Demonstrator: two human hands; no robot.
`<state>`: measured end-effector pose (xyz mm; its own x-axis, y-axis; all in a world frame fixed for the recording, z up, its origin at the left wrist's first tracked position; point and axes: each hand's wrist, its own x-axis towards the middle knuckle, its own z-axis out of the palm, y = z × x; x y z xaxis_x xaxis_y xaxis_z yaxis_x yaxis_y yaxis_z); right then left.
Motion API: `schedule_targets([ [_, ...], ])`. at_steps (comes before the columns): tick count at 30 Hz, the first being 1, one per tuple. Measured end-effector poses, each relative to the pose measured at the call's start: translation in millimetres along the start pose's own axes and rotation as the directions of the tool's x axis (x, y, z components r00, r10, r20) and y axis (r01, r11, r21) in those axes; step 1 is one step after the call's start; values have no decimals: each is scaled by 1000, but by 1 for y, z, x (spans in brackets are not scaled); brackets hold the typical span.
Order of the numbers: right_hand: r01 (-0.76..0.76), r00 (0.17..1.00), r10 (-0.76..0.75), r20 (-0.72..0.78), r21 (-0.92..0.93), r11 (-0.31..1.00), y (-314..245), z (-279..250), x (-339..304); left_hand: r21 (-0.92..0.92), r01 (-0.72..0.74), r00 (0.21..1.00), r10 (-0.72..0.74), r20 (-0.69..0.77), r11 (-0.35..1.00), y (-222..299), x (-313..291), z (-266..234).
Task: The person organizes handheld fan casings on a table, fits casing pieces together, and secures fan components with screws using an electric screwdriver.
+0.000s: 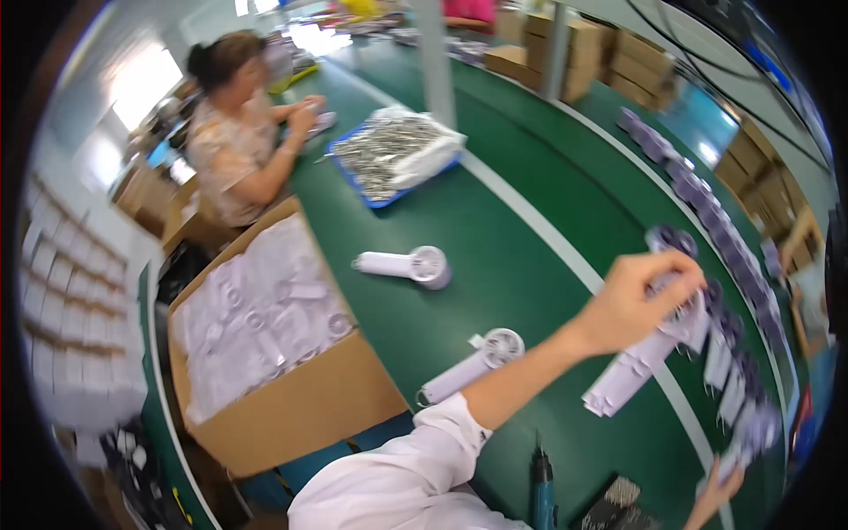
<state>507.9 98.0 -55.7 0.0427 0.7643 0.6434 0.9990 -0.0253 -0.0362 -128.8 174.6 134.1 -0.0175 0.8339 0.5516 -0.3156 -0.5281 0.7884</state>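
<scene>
My left hand (638, 300) reaches across to the right, its fingers closed on the round head of a lilac handheld fan (629, 373); the handle hangs toward the lower left. Low at the right edge, my right hand (720, 491) is partly in view, its fingers around the handle of another lilac fan (756, 435). Close by is a row of fans (730, 389) lying side by side. Under my left forearm a fan with a wrist loop (459, 369) lies on the green table (521, 291), and farther off lies a second fan (406, 264).
A cardboard box (300, 424) of wrapped white parts stands at left. Beyond it a co-worker (243, 132) handles a part beside a blue tray (378, 202) heaped with metal pieces. An electric screwdriver (542, 486) and a dark block with screws (609, 508) are near me. Purple parts (707, 208) line the far side.
</scene>
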Motion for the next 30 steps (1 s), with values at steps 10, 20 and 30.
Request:
schedule_targets([
  [10, 48, 922, -281, 268, 640, 767, -435, 39, 176, -4, -32, 992, 32, -120, 999, 14, -1, -31],
  [20, -149, 945, 13, 325, 399, 905, -558, 182, 205, 155, -69, 960, 108, -260, 985, 23, -8, -39],
  [30, -237, 934, 136, 331, 286, 929, -562, 199, 212, 106, -36, 952, 66, -298, 994, 21, -2, -42],
])
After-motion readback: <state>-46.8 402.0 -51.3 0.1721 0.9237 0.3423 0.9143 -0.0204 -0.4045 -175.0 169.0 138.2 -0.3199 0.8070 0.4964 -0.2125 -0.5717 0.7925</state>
